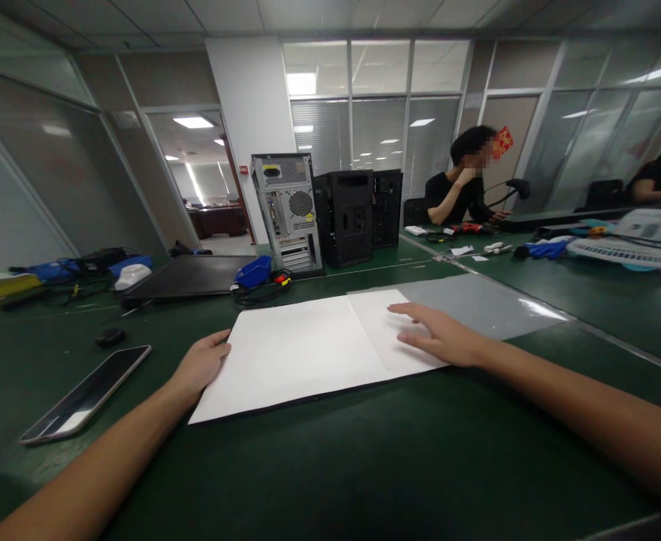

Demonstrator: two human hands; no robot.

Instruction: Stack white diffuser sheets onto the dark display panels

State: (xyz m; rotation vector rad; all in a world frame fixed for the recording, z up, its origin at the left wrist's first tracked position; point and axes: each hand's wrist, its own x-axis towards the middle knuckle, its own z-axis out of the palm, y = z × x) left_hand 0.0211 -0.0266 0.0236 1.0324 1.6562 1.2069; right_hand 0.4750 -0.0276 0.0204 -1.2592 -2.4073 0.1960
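Head view: white paper spans the gap between two hands

Centre of the table [308, 481], and there's the white paper [291, 353], short of the near edge, a faint straight line crossing its right part. Left hand [200, 364] has the paper's left edge pinched, thumb against fingers, probably to keep that side steady. Over on the right side, the right hand [446, 338] is spread, fingers apart, perhaps to smooth or guide the surface; whether the fingertips touch, I can't tell.

Just past that hand, a grey translucent sheet [477, 300] lies flat, partly hidden by the hand and paper. Out towards the table's left edge rests a phone [88, 394] (set aside, it seems, to leave elbow room), with a small black object [110, 337] beyond it, too dark to identify.

Up by the far edge, a silver computer case [285, 214] stands upright beside black cases [347, 218], likely parked back there to free working space. Farther right sits another person [460, 195], lower body hidden. That dark strip beneath the paper's near edge? Shadow or something underneath, impossible to call.
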